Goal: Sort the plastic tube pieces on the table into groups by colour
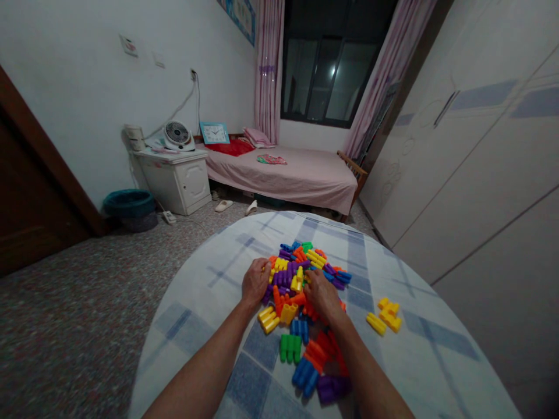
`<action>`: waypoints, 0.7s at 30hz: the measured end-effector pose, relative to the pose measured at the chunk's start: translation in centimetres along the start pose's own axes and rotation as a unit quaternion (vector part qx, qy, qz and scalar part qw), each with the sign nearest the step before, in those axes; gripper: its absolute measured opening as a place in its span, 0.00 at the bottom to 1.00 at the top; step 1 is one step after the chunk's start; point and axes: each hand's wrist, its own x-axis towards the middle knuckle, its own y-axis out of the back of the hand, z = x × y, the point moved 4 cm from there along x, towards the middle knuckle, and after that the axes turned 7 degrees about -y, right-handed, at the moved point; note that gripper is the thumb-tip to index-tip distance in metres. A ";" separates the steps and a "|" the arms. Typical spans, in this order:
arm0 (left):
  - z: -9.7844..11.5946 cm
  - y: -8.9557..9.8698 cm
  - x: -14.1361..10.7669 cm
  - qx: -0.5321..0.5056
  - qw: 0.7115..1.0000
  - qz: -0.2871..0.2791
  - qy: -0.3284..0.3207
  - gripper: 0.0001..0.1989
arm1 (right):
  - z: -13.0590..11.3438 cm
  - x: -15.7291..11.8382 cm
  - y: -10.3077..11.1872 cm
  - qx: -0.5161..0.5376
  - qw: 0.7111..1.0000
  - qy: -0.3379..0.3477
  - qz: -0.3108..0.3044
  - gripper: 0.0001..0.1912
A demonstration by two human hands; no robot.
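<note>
Round, blue-checked surface (196, 302) bearing a multicoloured plastic block pile (286, 276).
The left hand (256, 282) and right hand (322, 293) curl at its sides, whether gripping I cannot tell; yellow plastic blocks (390, 314) lie right of the right hand.

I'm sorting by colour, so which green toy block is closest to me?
The green toy block between your left forearm and right forearm, with a blue block just beyond it. Other green pieces lie farther away.

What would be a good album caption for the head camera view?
Two bare hands amid a colorful pile of plastic building blocks on a plaid tablecloth.
</note>
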 end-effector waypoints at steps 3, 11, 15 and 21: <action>0.0 0.0 0.0 -0.003 1.000 0.002 0.001 0.16 | 0.3 0.1 0.0 -0.008 1.000 0.000 0.013 0.12; -0.1 0.0 0.1 -0.009 1.000 0.003 0.008 0.15 | 2.4 0.3 1.6 0.179 0.979 -0.016 0.098 0.13; -0.1 -0.1 0.0 -0.011 1.000 0.004 0.003 0.15 | 5.9 -0.2 3.6 0.247 0.960 -0.087 0.103 0.19; 0.0 -0.1 0.0 -0.005 1.000 0.000 0.009 0.15 | 12.6 -2.4 5.4 0.075 0.978 -0.141 0.135 0.18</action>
